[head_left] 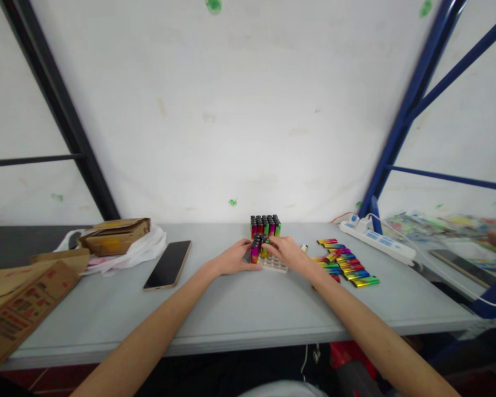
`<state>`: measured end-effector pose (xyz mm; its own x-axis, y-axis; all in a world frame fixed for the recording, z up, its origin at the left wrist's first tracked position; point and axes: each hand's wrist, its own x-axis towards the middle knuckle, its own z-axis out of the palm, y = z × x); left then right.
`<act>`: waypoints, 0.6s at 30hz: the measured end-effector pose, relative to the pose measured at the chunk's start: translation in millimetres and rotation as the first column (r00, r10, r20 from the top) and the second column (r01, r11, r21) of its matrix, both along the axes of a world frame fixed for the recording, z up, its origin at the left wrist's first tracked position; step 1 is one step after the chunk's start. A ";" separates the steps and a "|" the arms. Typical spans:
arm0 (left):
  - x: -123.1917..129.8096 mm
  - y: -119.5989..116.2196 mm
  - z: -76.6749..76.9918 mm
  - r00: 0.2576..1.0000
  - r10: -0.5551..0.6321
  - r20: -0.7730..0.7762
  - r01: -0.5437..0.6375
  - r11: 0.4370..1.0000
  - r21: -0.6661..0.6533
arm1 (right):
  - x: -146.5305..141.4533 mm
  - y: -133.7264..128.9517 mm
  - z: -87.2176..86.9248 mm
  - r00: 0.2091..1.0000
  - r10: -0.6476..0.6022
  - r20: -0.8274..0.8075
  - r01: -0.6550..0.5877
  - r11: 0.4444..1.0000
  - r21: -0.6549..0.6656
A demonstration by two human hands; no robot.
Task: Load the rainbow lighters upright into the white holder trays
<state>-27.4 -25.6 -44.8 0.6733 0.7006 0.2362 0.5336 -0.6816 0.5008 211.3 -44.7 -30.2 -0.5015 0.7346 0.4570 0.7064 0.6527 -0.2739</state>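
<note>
Taking the pale gridded tray (278, 268) on the counter (223, 309) as clock centre: phone (169, 263) at nine. Left hand (233, 258) has thumb and fingers spread around the tray's left end by a purple lighter (254, 255); can't tell if it's gripping. Yellow lighter (264, 252) stands just right of that, and the right hand (285, 251) seems to pinch it by fingertip. Packed lighters (265, 227) at twelve, loose shiny pieces (357, 273) at three. I'd guess lighters are light, stiff, kinda slick, so grab mid-body, not the black tops.
</note>
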 end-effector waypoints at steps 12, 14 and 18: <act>0.6 0.8 -0.4 1.000 0.009 -0.025 -0.009 1.000 0.001 | -0.5 -2.6 0.3 1.000 -0.012 -0.001 0.012 1.000 -0.003; 0.9 0.7 0.0 1.000 0.010 -0.019 -0.010 1.000 0.003 | -0.1 -2.3 1.0 1.000 -0.007 0.012 0.008 1.000 -0.026; 1.3 0.2 0.8 0.999 0.018 -0.027 -0.017 1.000 0.020 | -4.7 -0.9 1.0 0.992 -0.057 0.110 0.060 0.998 -0.024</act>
<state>-26.1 -25.4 -44.0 0.6674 0.7076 0.2322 0.5588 -0.6818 0.4721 206.6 -45.7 -29.2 -0.5028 0.7759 0.3810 0.7701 0.6022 -0.2103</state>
